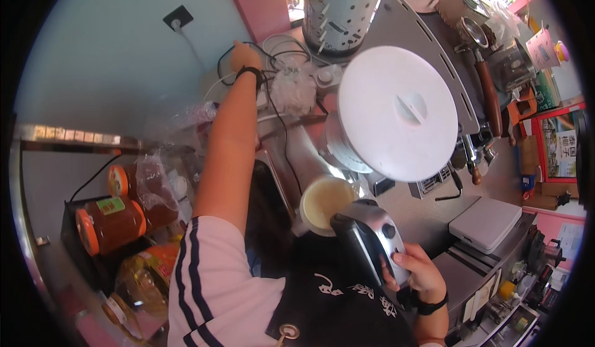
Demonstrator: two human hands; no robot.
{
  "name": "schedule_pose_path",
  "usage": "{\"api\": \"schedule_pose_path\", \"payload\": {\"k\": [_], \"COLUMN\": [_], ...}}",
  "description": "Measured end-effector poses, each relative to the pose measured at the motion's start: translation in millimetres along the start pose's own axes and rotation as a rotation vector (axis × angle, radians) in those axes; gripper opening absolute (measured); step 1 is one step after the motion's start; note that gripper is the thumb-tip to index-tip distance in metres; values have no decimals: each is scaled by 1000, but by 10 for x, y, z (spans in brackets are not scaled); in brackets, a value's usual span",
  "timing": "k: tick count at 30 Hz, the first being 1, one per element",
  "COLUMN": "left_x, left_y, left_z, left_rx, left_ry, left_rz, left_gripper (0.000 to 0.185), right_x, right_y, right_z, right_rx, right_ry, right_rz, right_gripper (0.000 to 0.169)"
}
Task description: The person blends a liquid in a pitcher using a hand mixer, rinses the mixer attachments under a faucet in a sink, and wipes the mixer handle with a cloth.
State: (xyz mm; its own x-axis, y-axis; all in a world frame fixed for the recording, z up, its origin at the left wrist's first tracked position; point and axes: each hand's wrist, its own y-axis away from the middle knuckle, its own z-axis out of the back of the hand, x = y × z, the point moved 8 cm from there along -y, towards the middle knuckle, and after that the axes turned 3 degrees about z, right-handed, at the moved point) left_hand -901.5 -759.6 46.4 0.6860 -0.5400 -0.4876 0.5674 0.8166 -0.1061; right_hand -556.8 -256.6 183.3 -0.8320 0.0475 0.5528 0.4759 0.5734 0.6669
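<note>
My right hand (415, 272) grips the handle of a black and silver electric hand mixer (388, 235). The front of the mixer sits at the rim of a tub of pale cream liquid (327, 203); its beaters are hidden. My left hand (245, 57) reaches far forward to the wall side of the counter, among black and white cables (284, 45). Its fingers are mostly out of sight, so whether they hold a cable is unclear. A thin black cord (284, 126) runs from that area down towards the tub.
A large white round lid (399, 114) tops a container beyond the tub. Behind it rises a perforated metal cylinder (341, 12). Wood-handled portafilters (488, 86) lie at right, with a grey flat-topped device (485, 221) nearer. Orange-lidded jars (111, 224) fill the lower left. A wall socket (177, 18) holds a plug.
</note>
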Motion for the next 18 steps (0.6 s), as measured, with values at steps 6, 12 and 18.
{"api": "schedule_pose_path", "payload": {"k": [6, 12, 18], "left_x": [-671, -1023, -1039], "left_y": [855, 1859, 3141], "left_z": [1458, 2927, 3965], "left_rx": [-319, -531, -511], "left_ry": [135, 258, 229], "left_rz": [-342, -601, -627], "left_gripper": [24, 26, 19], "right_x": [95, 180, 182], "right_y": [-98, -201, -201], "right_z": [-44, 11, 26], "right_rx": [183, 277, 341], "right_ry": [146, 383, 475], "right_rz": [94, 173, 234], "right_gripper": [29, 32, 34]}}
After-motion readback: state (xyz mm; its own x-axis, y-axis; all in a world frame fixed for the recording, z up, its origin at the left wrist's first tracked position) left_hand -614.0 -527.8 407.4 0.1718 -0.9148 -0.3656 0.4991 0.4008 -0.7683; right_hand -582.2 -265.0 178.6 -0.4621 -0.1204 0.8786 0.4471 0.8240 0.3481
